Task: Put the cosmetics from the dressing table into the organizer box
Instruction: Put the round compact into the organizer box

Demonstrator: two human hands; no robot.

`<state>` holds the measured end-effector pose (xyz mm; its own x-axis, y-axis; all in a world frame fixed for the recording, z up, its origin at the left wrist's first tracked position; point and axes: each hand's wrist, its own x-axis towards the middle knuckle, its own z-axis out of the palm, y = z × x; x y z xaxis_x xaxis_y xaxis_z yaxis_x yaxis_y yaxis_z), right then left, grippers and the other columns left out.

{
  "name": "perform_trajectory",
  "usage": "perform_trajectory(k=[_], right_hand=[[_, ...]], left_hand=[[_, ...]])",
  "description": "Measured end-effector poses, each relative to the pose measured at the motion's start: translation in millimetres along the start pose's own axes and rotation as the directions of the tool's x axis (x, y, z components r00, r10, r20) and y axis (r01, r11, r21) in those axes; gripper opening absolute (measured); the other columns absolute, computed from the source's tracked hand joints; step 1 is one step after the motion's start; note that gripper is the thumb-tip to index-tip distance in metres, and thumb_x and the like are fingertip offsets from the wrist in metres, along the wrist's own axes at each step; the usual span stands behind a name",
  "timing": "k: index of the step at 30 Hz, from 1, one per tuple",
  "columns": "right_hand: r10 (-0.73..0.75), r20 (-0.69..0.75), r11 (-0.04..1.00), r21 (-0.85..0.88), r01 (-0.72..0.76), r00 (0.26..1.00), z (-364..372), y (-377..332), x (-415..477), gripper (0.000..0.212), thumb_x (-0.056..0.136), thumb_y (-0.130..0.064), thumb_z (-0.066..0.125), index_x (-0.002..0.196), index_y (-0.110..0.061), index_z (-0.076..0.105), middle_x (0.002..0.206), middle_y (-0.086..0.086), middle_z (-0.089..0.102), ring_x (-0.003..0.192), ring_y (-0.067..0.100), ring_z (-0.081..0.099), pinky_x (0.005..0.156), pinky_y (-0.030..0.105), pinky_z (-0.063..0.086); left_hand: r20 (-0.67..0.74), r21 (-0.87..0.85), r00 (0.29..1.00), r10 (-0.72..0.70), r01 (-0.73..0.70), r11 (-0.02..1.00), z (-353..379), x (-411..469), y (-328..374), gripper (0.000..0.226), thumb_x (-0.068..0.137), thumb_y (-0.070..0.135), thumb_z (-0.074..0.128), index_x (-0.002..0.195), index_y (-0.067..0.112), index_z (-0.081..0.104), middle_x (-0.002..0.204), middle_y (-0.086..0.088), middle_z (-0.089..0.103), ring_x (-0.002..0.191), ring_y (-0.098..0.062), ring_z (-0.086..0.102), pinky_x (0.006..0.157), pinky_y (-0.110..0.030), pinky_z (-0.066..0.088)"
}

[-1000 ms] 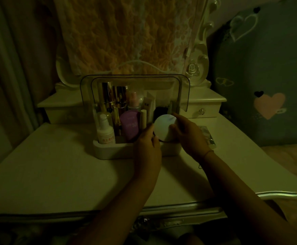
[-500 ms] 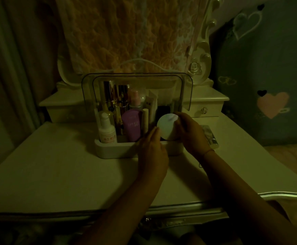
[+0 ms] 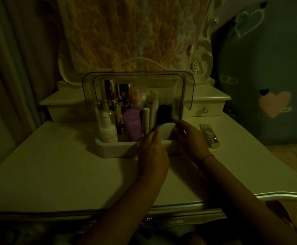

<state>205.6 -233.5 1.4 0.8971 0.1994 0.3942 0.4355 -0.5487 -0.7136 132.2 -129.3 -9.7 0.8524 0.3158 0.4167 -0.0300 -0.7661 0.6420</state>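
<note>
The box (image 3: pixel 116 149) looks nearly full, with the compact (image 3: pixel 165 130) half down in its right front slot, gripped by the right hand (image 3: pixel 192 138), straight fingers of the left hand (image 3: pixel 152 152) touching it (one tube (image 3: pixel 209 136) lies on the table (image 3: pixel 55 174) beside the box).

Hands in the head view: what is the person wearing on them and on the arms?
The left hand and right hand have no gloves, and both forearms are bare with no sleeve in view. A thin cord bracelet circles the right wrist. The light is too dim to tell rings.
</note>
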Motion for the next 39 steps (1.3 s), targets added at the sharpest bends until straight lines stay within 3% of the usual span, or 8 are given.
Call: perform_trajectory(k=[19,22,25,35,39], right_hand=[[0.017,0.000,1.000,-0.023,-0.017,1.000,-1.5,-2.2,0.5,0.035,0.092,-0.015,0.050,0.127,-0.011,0.052,0.127,0.012,0.058,0.119,0.025,0.051,0.102,0.033,0.041],[0.048,0.012,0.995,-0.084,-0.047,0.999,-2.3,0.4,2.7,0.033,0.093,-0.024,0.049,0.125,-0.017,0.054,0.120,0.010,0.063,0.119,0.028,0.050,0.100,0.047,0.041],[0.069,0.012,0.993,-0.099,-0.068,0.998,-3.0,0.9,3.7,0.031,0.093,-0.028,0.048,0.122,-0.018,0.056,0.115,0.010,0.065,0.118,0.030,0.050,0.099,0.051,0.040],[0.075,-0.019,0.982,-0.172,-0.078,0.997,-4.4,2.4,3.8,0.031,0.094,-0.023,0.046,0.123,-0.019,0.056,0.124,0.010,0.058,0.121,0.030,0.046,0.101,0.050,0.038],[0.095,-0.046,0.984,-0.147,-0.101,0.994,-5.9,5.3,3.5,0.029,0.093,-0.022,0.049,0.119,-0.014,0.059,0.126,0.013,0.052,0.118,0.029,0.046,0.100,0.038,0.038]], left_hand=[[-0.001,-0.012,1.000,0.000,0.000,1.000,-2.2,0.4,0.7,0.049,0.091,0.004,0.042,0.139,0.010,0.036,0.148,-0.008,0.037,0.136,-0.025,0.031,0.114,-0.035,0.024],[0.001,0.019,1.000,-0.013,0.013,1.000,-1.5,0.3,-1.3,0.050,0.090,0.005,0.042,0.139,0.011,0.035,0.148,-0.007,0.037,0.136,-0.025,0.030,0.115,-0.037,0.021],[-0.010,0.057,1.000,-0.016,0.016,0.998,-0.9,0.6,-3.9,0.049,0.089,0.007,0.043,0.138,0.014,0.037,0.147,-0.005,0.040,0.135,-0.022,0.031,0.116,-0.036,0.017],[-0.014,0.141,1.000,-0.011,0.013,0.990,0.4,0.6,-6.7,0.045,0.087,0.011,0.045,0.132,0.014,0.044,0.138,-0.005,0.049,0.130,-0.023,0.036,0.114,-0.040,0.020],[-0.024,0.129,1.000,0.007,-0.004,0.992,0.7,0.1,-5.2,0.042,0.086,0.011,0.047,0.128,0.013,0.048,0.131,-0.007,0.055,0.128,-0.025,0.038,0.112,-0.040,0.022]])
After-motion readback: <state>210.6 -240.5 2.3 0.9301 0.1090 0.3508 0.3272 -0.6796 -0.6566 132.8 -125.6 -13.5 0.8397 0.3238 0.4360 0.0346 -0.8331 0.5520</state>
